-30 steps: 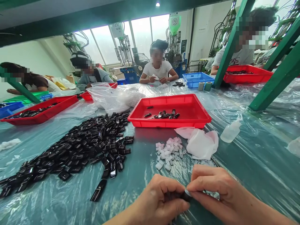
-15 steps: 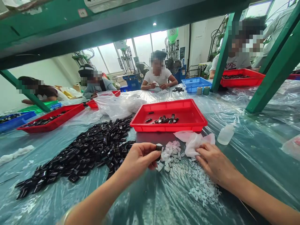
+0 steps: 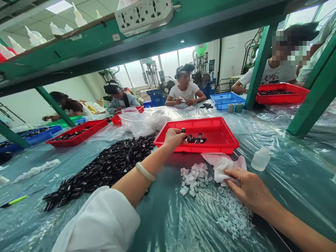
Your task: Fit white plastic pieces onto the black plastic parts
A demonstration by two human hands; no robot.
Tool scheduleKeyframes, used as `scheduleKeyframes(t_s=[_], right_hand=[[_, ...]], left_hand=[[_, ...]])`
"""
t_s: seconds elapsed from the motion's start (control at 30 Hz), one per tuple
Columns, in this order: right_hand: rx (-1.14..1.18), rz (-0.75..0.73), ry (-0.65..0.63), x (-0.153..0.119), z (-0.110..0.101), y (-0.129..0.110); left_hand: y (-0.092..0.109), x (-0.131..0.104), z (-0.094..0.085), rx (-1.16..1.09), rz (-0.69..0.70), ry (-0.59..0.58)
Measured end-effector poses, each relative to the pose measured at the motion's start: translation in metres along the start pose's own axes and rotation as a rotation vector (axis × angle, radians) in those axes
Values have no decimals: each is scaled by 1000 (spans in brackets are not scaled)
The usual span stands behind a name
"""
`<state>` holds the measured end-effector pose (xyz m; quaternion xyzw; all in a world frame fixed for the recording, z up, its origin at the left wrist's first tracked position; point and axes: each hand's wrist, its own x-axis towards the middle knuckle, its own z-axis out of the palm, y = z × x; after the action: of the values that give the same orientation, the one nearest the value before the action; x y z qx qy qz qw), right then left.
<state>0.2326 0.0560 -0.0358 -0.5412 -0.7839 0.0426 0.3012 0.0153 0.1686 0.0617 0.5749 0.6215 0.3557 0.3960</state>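
While the small glossy black plastic piece (image 3: 183,130) sits in a narrow fingertip pinch of the left hand (image 3: 173,138), it is above the left part of the shallow red plastic tray (image 3: 196,148), roughly upright. More black pieces (image 3: 196,138) lie loose in the tray, just right of the fingers. Near side, right: the right hand (image 3: 249,187) has thumb and fingers closed on a crumpled thin white cloth (image 3: 223,168); how firm, can't tell. Left of the cloth, a heap of pale translucent chips (image 3: 194,176); nearer, finer white bits (image 3: 233,213). Big black pile (image 3: 105,168) left, translucent white bottle (image 3: 260,159) far right of the cloth.

Risks, my judgement: small pinch on a slick surface, so the piece could slip; letting go high could knock or scratch it against the others. Dragging the cloth could scatter chips or catch bits in its folds.
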Motion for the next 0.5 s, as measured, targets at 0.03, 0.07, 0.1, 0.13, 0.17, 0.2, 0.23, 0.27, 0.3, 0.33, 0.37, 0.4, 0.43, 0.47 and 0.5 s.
scheduleKeyframes(t_s=[0.03, 0.07, 0.1, 0.13, 0.17, 0.2, 0.23, 0.27, 0.3, 0.33, 0.37, 0.4, 0.43, 0.47, 0.5], right_hand=[[1, -6, -1, 0, 0, 0], [2, -12, -3, -1, 1, 0], [3, -16, -3, -1, 1, 1], [4, -21, -1, -1, 1, 1], [7, -26, 3, -2, 1, 2], [12, -31, 10, -2, 2, 2], [18, -38, 17, -2, 2, 3], [26, -47, 24, -2, 3, 4], [33, -59, 33, -2, 3, 5], [38, -72, 45, -2, 3, 6], [37, -82, 64, -2, 4, 7], [30, -88, 89, -2, 4, 7], [19, -89, 120, -2, 4, 8], [5, -86, 152, -3, 5, 7], [-11, -82, 181, -3, 5, 7]], left_hand=[[0, 4, 1, 2, 4, 1], [0, 6, 1, 7, 8, 3], [-1, 7, 1, 14, 14, 5], [-2, 6, -1, 26, 20, 8], [-4, 4, -3, 42, 28, 11], [-7, 1, -6, 64, 38, 14], [-10, -5, -10, 92, 52, 15], [-15, -12, -16, 127, 68, 16], [-20, -20, -23, 170, 88, 15], [-26, -30, -31, 219, 109, 13], [-32, -42, -40, 277, 129, 9], [-39, -54, -51, 341, 148, -4], [-46, -68, -61, 408, 167, -12], [-53, -81, -72, 473, 188, -24], [-61, -94, -82, 537, 213, -33]])
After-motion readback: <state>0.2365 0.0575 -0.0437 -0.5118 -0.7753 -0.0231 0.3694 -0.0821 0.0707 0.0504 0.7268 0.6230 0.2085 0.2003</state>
